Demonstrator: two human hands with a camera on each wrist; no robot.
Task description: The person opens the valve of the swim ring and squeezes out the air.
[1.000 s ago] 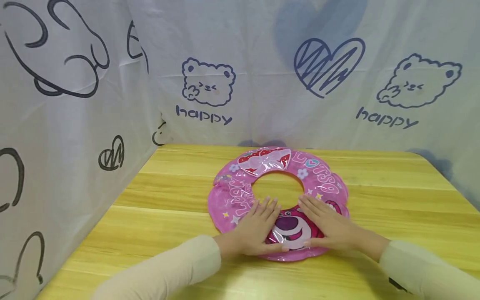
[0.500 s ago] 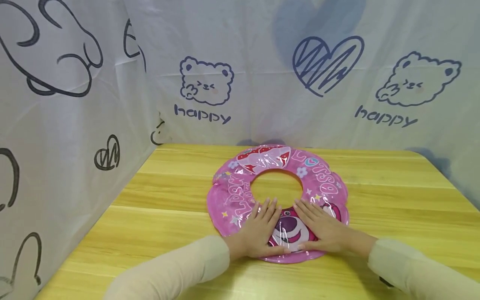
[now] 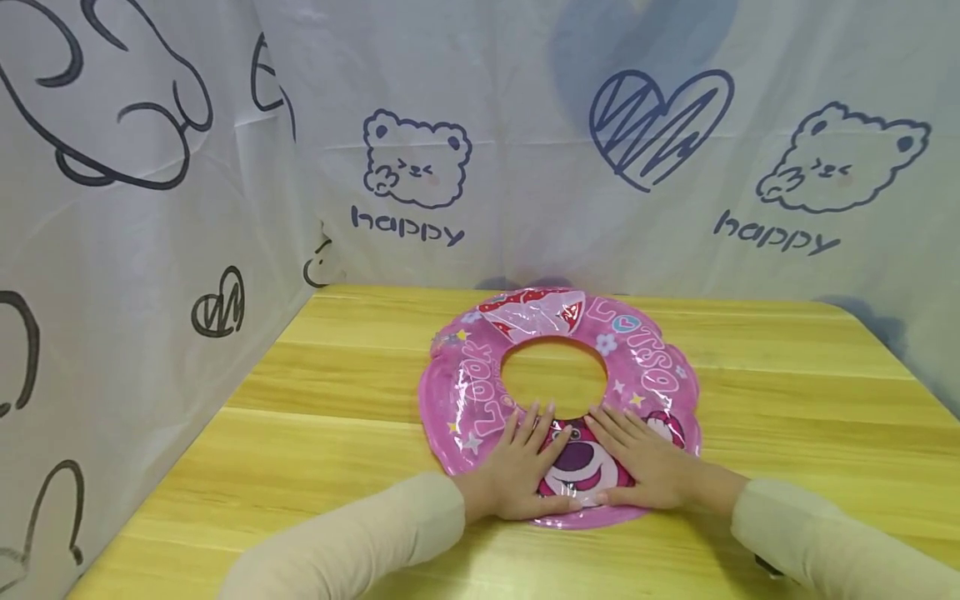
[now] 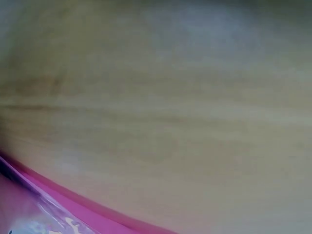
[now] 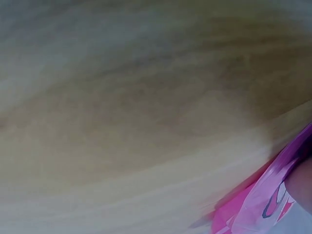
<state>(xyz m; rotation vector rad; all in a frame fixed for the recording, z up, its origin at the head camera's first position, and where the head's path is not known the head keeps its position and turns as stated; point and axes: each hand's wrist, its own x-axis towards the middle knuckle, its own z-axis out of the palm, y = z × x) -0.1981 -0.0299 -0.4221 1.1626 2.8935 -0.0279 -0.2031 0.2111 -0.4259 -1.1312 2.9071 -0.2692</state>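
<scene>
A pink inflatable swim ring with a cartoon bear face lies on the wooden table, looking partly filled and wrinkled. My left hand rests on its near left part, fingers spread toward the central hole. On the near right part lies my right hand, palm down with straight fingers. Between the hands the bear's muzzle shows, and the thumbs point at each other near the front rim. The left wrist view catches a strip of the pink ring; in the right wrist view the ring's edge appears at the lower right.
The yellow wood-grain table extends around the ring. White cloth printed with bears, hearts and "happy" hangs behind it, and more printed cloth hangs along the left side.
The right hand has slid a little left toward the left hand, bringing the thumbs closer. The ring's left side, with its lettering, now looks smoother and flatter.
</scene>
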